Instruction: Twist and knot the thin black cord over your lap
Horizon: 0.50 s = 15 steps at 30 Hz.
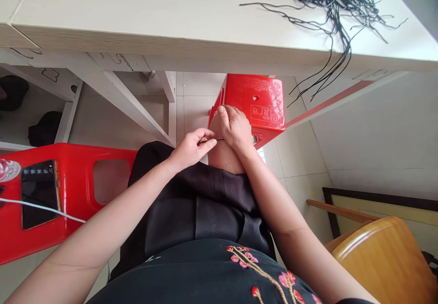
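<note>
My left hand (191,148) is closed in a pinch over my bare knee. A thin black cord (220,139) runs from its fingertips across the skin and disappears under my right hand. Between the left thumb and fingers shows a small brown-orange thing (203,140), too small to name. My right hand (237,128) lies palm down on the knee (224,156), fingers stretched over it, and hides the cord's far end. More black cords (337,3) lie in a tangled bundle on the white table (153,7), several ends hanging over its edge.
A red plastic stool (263,92) stands just beyond the knee, under the table. To the left, another red stool (77,172) bears a phone (39,194) and a white cable (41,207). A wooden chair (383,254) is at the right. White table legs (130,105) slant nearby.
</note>
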Each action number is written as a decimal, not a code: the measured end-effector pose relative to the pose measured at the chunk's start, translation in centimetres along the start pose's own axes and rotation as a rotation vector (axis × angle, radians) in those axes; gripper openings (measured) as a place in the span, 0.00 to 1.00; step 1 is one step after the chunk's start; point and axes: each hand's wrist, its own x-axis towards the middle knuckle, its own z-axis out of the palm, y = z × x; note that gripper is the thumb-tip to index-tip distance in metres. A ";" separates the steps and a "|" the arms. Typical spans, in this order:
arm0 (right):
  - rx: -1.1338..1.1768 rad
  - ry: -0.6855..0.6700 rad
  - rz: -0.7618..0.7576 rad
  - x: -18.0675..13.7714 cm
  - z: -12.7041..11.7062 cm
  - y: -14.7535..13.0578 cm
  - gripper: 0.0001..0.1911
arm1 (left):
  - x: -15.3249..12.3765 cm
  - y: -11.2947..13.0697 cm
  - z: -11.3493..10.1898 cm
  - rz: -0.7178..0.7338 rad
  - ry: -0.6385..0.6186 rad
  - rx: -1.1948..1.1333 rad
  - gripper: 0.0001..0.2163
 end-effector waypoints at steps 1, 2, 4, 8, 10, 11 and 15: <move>0.000 -0.001 0.002 0.0 0.0 0.0 0.27 | 0.0 0.1 0.0 0.010 -0.002 0.009 0.12; -0.002 -0.006 0.006 0.0 0.1 0.0 0.27 | 0.0 0.3 0.0 0.018 -0.008 0.016 0.12; -0.007 -0.017 0.016 0.0 0.1 -0.1 0.27 | 0.1 0.6 0.0 0.030 -0.039 0.009 0.13; 0.002 -0.028 0.020 0.1 0.2 -0.2 0.28 | 0.2 1.4 0.3 0.003 -0.112 -0.090 0.12; 0.009 -0.030 0.016 0.1 0.3 -0.2 0.29 | 0.3 1.7 0.6 -0.032 -0.090 -0.125 0.11; 0.010 -0.033 0.014 0.1 0.3 -0.2 0.30 | 0.4 1.9 0.7 -0.049 -0.071 -0.134 0.11; 0.014 -0.048 0.026 0.1 0.4 -0.1 0.31 | 0.6 2.3 1.0 -0.106 -0.024 -0.129 0.08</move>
